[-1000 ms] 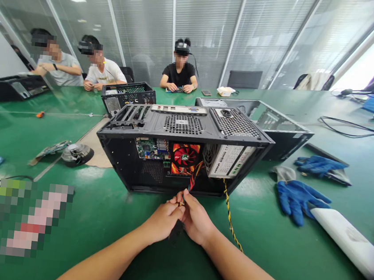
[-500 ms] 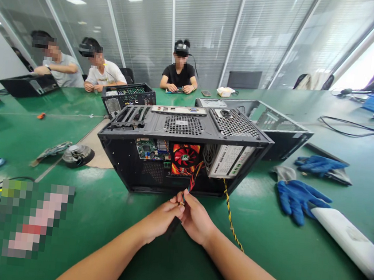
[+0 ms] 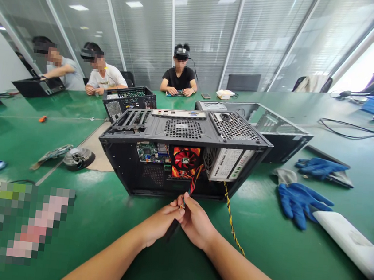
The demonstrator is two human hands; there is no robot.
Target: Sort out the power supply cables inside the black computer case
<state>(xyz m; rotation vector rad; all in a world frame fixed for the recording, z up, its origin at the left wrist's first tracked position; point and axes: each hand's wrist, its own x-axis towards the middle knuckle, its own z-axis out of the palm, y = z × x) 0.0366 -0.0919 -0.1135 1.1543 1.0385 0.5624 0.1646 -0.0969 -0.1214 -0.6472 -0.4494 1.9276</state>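
A black computer case lies in front of me with its open side facing me. Inside are a green motherboard, a red cooling fan and a silver power supply. A bundle of red, black and coloured power cables comes out toward me. My left hand and my right hand meet just in front of the case, both closed on the end of this bundle; their fingers partly hide it. A separate yellow-and-black twisted cable hangs from the power supply to the table, right of my hands.
Blue work gloves and a white power strip lie to the right. Another open case stands behind. On the left are a round metal part and a blurred-out object. Several people sit across the green table.
Both hands keep hold of the cable bundle with hardly any movement. The view has tilted slightly, and the far-left person's arm and computer case have shifted.
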